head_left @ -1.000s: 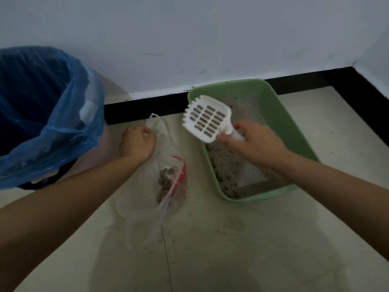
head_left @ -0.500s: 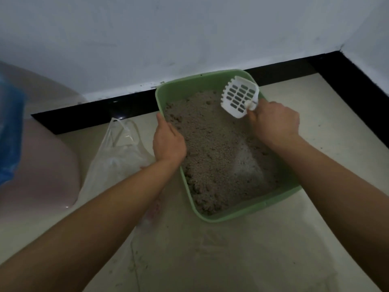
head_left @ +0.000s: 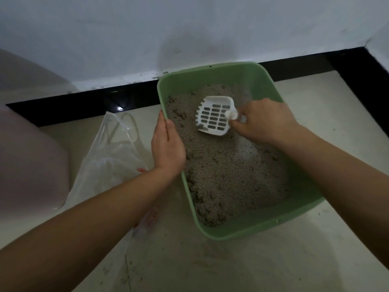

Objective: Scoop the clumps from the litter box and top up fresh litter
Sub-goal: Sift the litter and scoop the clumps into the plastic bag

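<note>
— Where are your hands?

— Your left hand [head_left: 167,148] clasps the left rim of the green litter box [head_left: 261,229], thumb inside, fingers down the outer wall. Your right hand [head_left: 263,121] is wrapped round the handle of the white slotted litter scoop [head_left: 213,116].

— And the scoop itself?

— It sits over the far half of the box with its slotted face tipped up towards you. Its lower edge is down at the grey litter [head_left: 227,175], though you cannot tell whether it bites in. The slots look empty. The litter lies lumpy and uneven, heaped along the box's left and near sides.

— What is the box standing on?

— A pale tiled floor [head_left: 242,268], dim and slightly glossy. The box is angled, with its far edge close to the black skirting [head_left: 84,108] that runs along the foot of the white wall [head_left: 147,34]. At the far right the skirting turns where the two walls meet, so you are near a corner of the room.

— Anything else on the floor?

— A clear plastic bag [head_left: 111,157] with a little red print lies crumpled just left of the box, partly under your left forearm, its handles towards the skirting. Beyond it, at the left edge, sits a pale pink rounded object [head_left: 31,165]. Dark specks of grit [head_left: 126,277] dot the floor nearest you and the strip where wall meets skirting.
</note>
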A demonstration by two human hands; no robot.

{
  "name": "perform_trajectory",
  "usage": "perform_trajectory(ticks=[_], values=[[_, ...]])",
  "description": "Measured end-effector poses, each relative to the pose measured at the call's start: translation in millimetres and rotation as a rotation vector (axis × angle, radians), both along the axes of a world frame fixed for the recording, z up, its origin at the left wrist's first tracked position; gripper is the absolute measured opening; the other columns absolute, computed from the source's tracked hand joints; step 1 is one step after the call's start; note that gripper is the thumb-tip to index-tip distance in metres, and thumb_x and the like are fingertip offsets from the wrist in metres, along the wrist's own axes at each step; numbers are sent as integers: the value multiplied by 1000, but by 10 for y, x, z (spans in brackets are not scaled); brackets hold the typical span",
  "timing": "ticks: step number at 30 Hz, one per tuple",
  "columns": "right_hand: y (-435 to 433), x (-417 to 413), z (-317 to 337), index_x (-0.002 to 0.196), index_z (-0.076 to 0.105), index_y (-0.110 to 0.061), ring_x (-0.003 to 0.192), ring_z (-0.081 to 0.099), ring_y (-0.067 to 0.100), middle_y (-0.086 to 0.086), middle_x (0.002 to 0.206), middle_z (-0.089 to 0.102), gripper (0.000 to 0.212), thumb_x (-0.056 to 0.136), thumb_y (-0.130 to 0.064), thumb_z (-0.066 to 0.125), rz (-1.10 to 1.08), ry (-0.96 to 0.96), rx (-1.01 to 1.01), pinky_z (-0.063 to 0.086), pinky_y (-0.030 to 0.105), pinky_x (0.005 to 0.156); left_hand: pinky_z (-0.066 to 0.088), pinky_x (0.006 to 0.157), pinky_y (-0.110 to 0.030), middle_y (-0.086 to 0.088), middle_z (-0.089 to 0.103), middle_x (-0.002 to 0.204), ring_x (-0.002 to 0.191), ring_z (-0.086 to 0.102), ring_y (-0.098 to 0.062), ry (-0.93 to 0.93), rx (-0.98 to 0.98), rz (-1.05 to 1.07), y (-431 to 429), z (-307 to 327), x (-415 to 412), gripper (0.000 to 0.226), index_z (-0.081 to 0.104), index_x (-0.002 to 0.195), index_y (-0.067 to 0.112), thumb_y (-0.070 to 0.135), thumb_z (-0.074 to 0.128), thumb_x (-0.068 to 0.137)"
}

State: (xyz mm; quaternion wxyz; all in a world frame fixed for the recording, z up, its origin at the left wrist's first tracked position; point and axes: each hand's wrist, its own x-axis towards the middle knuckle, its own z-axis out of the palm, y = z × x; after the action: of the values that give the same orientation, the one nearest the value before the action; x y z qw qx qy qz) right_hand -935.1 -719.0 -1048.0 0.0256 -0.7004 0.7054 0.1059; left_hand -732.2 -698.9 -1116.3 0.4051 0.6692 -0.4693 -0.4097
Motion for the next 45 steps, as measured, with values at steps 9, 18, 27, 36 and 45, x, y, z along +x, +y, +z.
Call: perform_trajectory(ticks=[9,18,27,36,45], values=[[-117,435,-202,80,49,-12,65,52,17,1,75,50,40,94,-49,53,-159,-251,232,44,29,60,30,83,5,15,53,125,111,48,2,85,-48,33,-15,-56,7,41,48,143,20,26,30,107],[-337,760,-635,109,58,-12,81,53,29,19,111,61,42,100,-48,39,-309,-437,132,33,27,60,32,97,-8,13,51,135,120,45,0,104,-44,68,-42,-78,-26,40,48,142,18,24,32,106],[-25,801,-825,67,46,-19,61,50,17,2,67,53,48,99,-55,43,-404,-727,-67,29,29,52,31,105,-13,5,50,143,127,44,-4,81,-37,81,-45,-86,-5,42,46,144,13,25,33,106],[37,734,-833,67,40,-24,60,46,16,-3,64,47,45,99,-56,41,-332,-759,-126,27,30,53,24,98,-6,3,46,145,126,37,3,59,-46,80,-55,-105,-2,42,42,146,12,23,34,106],[-19,669,-892,70,42,-24,63,48,18,-1,68,49,43,100,-56,40,-288,-704,-95,32,31,59,32,112,-27,-2,51,143,131,45,-13,34,-50,64,-77,-134,15,42,45,144,12,24,32,106]])
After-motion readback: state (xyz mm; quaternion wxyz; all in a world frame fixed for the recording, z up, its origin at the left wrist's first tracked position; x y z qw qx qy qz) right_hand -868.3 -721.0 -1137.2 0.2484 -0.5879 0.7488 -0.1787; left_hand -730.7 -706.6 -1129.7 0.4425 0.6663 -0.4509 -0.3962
